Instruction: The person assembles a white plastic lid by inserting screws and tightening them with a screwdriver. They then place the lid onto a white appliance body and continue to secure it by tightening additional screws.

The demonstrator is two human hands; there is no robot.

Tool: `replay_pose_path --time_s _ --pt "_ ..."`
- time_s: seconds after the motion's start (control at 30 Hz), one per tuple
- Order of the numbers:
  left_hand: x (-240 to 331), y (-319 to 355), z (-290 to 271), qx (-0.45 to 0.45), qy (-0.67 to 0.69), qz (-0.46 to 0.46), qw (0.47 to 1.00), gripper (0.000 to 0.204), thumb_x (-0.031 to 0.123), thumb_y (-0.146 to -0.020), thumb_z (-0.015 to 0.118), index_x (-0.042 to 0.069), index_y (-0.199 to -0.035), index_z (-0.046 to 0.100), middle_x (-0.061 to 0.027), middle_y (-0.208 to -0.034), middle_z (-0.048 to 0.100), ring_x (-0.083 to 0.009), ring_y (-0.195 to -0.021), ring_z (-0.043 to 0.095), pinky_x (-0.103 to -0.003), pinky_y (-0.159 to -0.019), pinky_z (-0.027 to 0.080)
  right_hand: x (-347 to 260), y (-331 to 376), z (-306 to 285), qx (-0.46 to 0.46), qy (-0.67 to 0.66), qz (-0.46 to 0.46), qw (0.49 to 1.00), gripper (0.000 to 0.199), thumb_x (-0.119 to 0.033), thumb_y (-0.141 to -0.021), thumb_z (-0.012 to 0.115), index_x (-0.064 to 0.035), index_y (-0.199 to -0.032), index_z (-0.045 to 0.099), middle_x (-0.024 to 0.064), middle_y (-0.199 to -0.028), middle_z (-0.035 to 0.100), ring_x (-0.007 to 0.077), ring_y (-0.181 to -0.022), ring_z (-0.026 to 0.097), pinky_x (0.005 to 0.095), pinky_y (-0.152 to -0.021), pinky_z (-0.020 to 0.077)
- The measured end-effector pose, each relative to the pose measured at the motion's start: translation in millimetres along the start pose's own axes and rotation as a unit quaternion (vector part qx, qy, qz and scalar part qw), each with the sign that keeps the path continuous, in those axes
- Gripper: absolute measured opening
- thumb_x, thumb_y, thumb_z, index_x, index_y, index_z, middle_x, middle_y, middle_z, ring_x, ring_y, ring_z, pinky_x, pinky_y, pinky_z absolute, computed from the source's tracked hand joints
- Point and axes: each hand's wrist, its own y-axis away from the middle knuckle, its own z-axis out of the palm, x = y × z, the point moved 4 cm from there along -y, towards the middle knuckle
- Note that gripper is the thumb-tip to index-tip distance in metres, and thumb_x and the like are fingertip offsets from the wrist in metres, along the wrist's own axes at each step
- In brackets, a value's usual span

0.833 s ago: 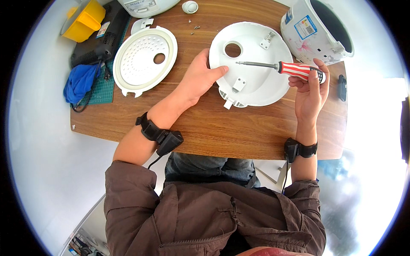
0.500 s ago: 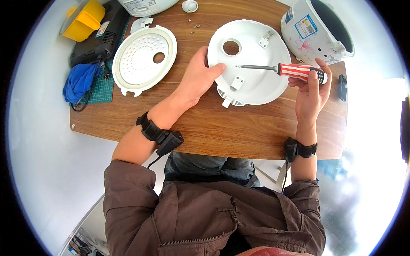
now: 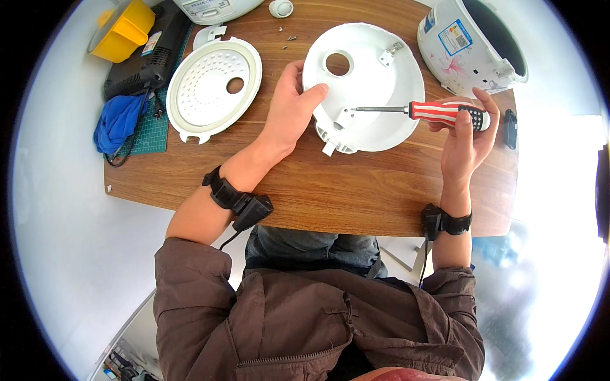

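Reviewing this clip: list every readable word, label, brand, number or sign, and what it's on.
White appliance, top edge: printed lettering, not transcribed here.
White shell, upper right: blue-edged label with a square code, its print too small to read; a smaller blue label, also unreadable.
Black box: pale sticker, unreadable.
Screwdriver: stars and stripes, no words visible.

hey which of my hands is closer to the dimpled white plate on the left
Left. Your left hand, gripping the left edge of the round white cover, is just right of the dimpled plate; your right hand, holding the screwdriver, is farther off, beyond the cover's right edge.
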Motion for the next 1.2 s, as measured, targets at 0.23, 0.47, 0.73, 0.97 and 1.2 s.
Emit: replay_pose_path --time_s 0.23,0.47,0.73,0.97,1.2 --pt "0 -3 -2 0.013 0.024 0.011 1.0 0.047 0.008 -0.096 0.061 -0.005 -0.138 0.043 -0.0156 -0.128 0.059 -0.018 -0.115 0.06 -0.033 -0.098 0.05 -3 3 1 -0.017 0.048 -0.043 0.998 0.05 -0.024 -0.102 0.063 0.0024 -0.138 0.04 0.0204 -0.098 0.071 0.0214 -0.076 0.07 0.031 -0.06 0.0566" --pt "2 -2 -2 0.003 -0.005 0.032 0.999 0.049 0.011 -0.097 0.062 -0.005 -0.139 0.042 -0.0156 -0.128 0.059 -0.0177 -0.115 0.06 -0.033 -0.098 0.05 -7 4 6 -0.036 0.056 -0.051 0.996 0.049 -0.021 -0.101 0.064 0.0021 -0.137 0.04 0.02 -0.098 0.071 0.0203 -0.078 0.071 0.0296 -0.063 0.0596" --pt "5 0 1 -0.003 -0.011 0.036 0.999 0.048 0.011 -0.097 0.061 -0.006 -0.138 0.042 -0.016 -0.129 0.058 -0.0181 -0.116 0.059 -0.033 -0.099 0.049 -10 6 4 -0.057 0.036 -0.079 0.995 0.054 -0.013 -0.097 0.069 0.0018 -0.138 0.037 0.0209 -0.1 0.071 0.0203 -0.082 0.073 0.0279 -0.067 0.0625" --pt "6 0 1 -0.003 -0.014 0.037 0.999 0.049 0.011 -0.098 0.061 -0.006 -0.139 0.041 -0.0161 -0.129 0.058 -0.0181 -0.116 0.059 -0.033 -0.099 0.05 -15 10 6 -0.093 0.059 -0.131 0.985 0.071 -0.011 -0.092 0.075 0.0007 -0.146 0.03 0.0254 -0.103 0.07 0.0251 -0.088 0.074 0.0314 -0.072 0.0626" --pt "4 -1 1 -0.007 -0.013 0.044 0.999 0.048 0.011 -0.098 0.061 -0.005 -0.139 0.041 -0.015 -0.129 0.059 -0.0177 -0.116 0.059 -0.033 -0.099 0.05 -24 12 9 -0.165 0.101 -0.258 0.947 0.08 -0.017 -0.089 0.082 -0.0046 -0.149 0.03 0.0299 -0.11 0.07 0.0311 -0.098 0.074 0.0351 -0.08 0.0615"
